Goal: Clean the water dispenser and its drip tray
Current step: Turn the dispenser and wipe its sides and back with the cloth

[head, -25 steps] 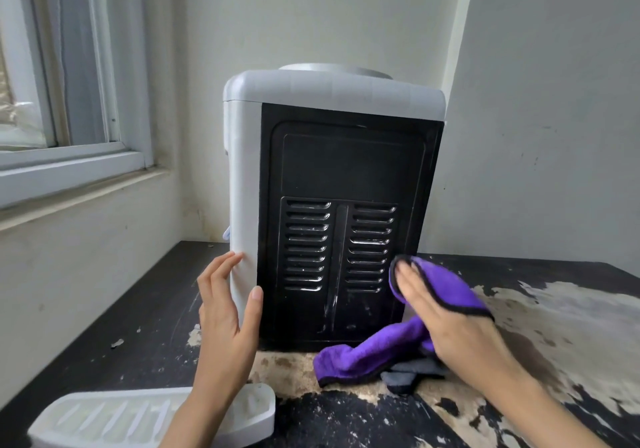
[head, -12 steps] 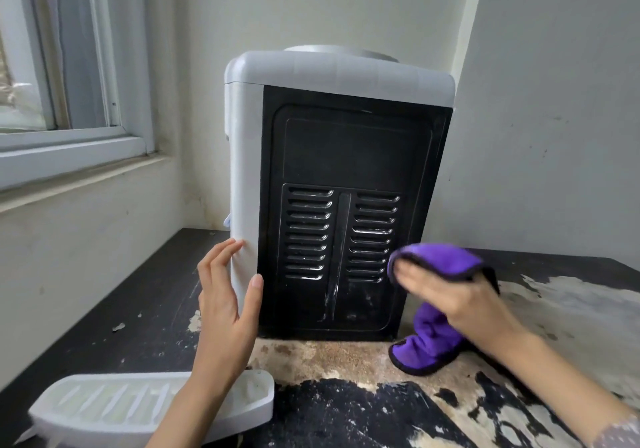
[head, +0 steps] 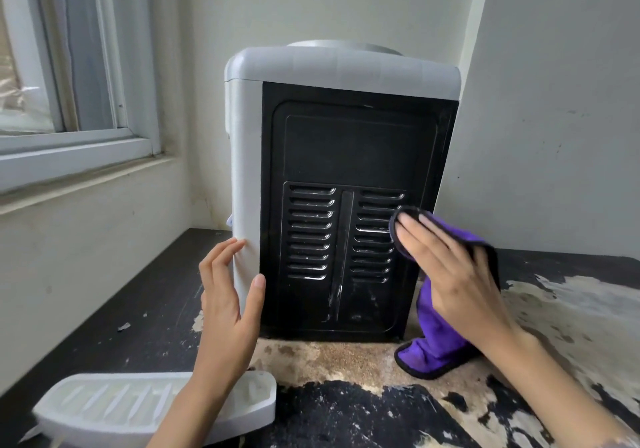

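The white water dispenser [head: 332, 142] stands on the table with its black vented back panel facing me. My left hand [head: 228, 305] clasps its lower left corner, fingers on the white side, thumb near the black panel. My right hand [head: 446, 271] presses a purple cloth [head: 436, 336] flat against the right vents of the panel; the cloth's tail hangs down to the tabletop. The white drip tray [head: 114, 409] lies apart at the front left, partly behind my left forearm.
The dark table [head: 346, 413] has worn, peeling patches in front and to the right. A window and its sill [head: 79, 156] are on the left. Walls close in behind and to the right of the dispenser.
My right hand has lifted the cloth from beside the dispenser's lower right edge up onto the back panel's right vents. My left hand has kept its hold on the corner.
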`<state>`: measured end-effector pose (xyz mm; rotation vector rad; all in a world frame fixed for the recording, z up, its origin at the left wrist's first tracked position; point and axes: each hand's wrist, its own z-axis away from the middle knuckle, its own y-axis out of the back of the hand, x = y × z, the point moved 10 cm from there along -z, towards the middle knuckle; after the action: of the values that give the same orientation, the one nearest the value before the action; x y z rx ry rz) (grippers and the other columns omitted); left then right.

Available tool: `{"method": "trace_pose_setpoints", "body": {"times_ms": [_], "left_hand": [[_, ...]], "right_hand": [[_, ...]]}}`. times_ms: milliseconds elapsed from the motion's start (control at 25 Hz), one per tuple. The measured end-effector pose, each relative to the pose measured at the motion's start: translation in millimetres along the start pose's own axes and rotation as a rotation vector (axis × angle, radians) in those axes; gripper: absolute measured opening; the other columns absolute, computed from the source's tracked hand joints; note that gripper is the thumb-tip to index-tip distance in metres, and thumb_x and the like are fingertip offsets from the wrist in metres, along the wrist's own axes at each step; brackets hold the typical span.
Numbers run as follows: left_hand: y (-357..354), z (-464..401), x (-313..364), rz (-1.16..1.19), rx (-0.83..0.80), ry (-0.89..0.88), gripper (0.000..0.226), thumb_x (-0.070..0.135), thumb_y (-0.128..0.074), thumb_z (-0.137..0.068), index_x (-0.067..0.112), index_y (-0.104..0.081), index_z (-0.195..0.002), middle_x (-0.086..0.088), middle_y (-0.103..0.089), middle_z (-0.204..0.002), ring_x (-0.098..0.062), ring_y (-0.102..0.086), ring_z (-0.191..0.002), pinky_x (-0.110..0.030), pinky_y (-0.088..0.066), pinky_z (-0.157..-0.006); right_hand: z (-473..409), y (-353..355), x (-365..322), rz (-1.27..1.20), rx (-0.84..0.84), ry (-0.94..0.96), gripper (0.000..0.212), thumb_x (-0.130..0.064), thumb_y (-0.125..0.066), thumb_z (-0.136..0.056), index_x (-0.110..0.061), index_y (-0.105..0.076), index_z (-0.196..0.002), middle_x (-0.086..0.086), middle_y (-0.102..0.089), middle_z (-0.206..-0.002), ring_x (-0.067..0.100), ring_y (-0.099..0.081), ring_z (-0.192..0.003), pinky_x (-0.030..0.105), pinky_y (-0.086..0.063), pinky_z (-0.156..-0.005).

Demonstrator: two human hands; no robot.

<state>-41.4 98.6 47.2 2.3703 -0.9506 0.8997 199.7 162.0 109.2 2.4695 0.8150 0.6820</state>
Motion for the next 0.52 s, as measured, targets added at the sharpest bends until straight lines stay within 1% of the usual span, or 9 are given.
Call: {"method": "trace_pose_setpoints", "body": {"times_ms": [80, 160, 240, 320, 400, 440, 520], "left_hand": [[0, 1, -1, -0.004, -0.003, 0.004, 0.041, 0.056, -0.033, -0.084, 0.051, -0.029, -0.125, 0.038, -0.023, -0.127, 0.016, -0.029, -0.123, -0.04, -0.025, -0.109], [0, 1, -1, -0.006, -0.004, 0.008, 0.042, 0.057, -0.033, -0.084, 0.05, -0.03, -0.125, 0.039, -0.023, -0.127, 0.016, -0.029, -0.123, -0.042, -0.025, -0.11], [0, 1, -2, -0.004, 0.001, 0.016, 0.042, 0.058, -0.033, -0.083, 0.051, -0.03, -0.125, 0.039, -0.023, -0.126, 0.016, -0.03, -0.123, -0.043, -0.026, -0.11], [-1, 1, -2, -0.007, 0.001, 0.015, 0.042, 0.057, -0.033, -0.083, 0.052, -0.03, -0.125, 0.039, -0.024, -0.127, 0.015, -0.03, -0.124, -0.041, -0.027, -0.109], [0, 1, -3, -0.011, 0.01, 0.014, 0.043, 0.059, -0.033, -0.083, 0.052, -0.031, -0.125, 0.04, -0.024, -0.126, 0.016, -0.03, -0.123, -0.035, -0.029, -0.105], [1, 1, -2, -0.011, 0.018, 0.011, 0.044, 0.062, -0.034, -0.082, 0.051, -0.031, -0.125, 0.041, -0.024, -0.125, 0.017, -0.03, -0.123, -0.029, -0.029, -0.103], [3, 0, 0, -0.012, 0.029, 0.012, 0.051, 0.072, -0.033, -0.08, 0.049, -0.032, -0.126, 0.041, -0.025, -0.125, 0.016, -0.031, -0.123, -0.015, -0.029, -0.097]], "right_hand": [[-24, 13, -6, 0.028, 0.045, -0.03, 0.068, 0.005, -0.031, -0.074, -0.016, -0.044, -0.138, -0.003, -0.045, -0.144, 0.015, -0.04, -0.128, 0.032, -0.028, -0.088], [-37, 23, -9, -0.005, 0.092, -0.082, 0.061, 0.003, -0.032, -0.073, -0.016, -0.057, -0.126, -0.006, -0.055, -0.135, 0.014, -0.046, -0.118, 0.027, -0.022, -0.085], [-45, 28, -11, -0.06, 0.125, -0.14, 0.058, 0.002, -0.03, -0.071, -0.018, -0.062, -0.116, -0.009, -0.06, -0.126, 0.013, -0.047, -0.111, 0.026, -0.017, -0.085], [-51, 31, -21, -0.059, 0.127, -0.168, 0.058, 0.003, -0.031, -0.071, -0.019, -0.062, -0.114, -0.01, -0.06, -0.124, 0.013, -0.048, -0.109, 0.026, -0.019, -0.085], [-53, 33, -31, 0.011, 0.095, -0.183, 0.058, 0.009, -0.037, -0.068, -0.019, -0.062, -0.112, -0.009, -0.06, -0.124, 0.017, -0.05, -0.106, 0.03, -0.022, -0.083], [-53, 35, -31, 0.046, 0.069, -0.204, 0.057, 0.011, -0.037, -0.067, -0.018, -0.062, -0.109, -0.007, -0.061, -0.121, 0.019, -0.05, -0.102, 0.032, -0.022, -0.081], [-50, 42, -23, 0.085, 0.005, -0.273, 0.051, 0.009, -0.033, -0.063, -0.017, -0.058, -0.099, -0.002, -0.06, -0.112, 0.022, -0.048, -0.093, 0.031, -0.015, -0.073]]}}
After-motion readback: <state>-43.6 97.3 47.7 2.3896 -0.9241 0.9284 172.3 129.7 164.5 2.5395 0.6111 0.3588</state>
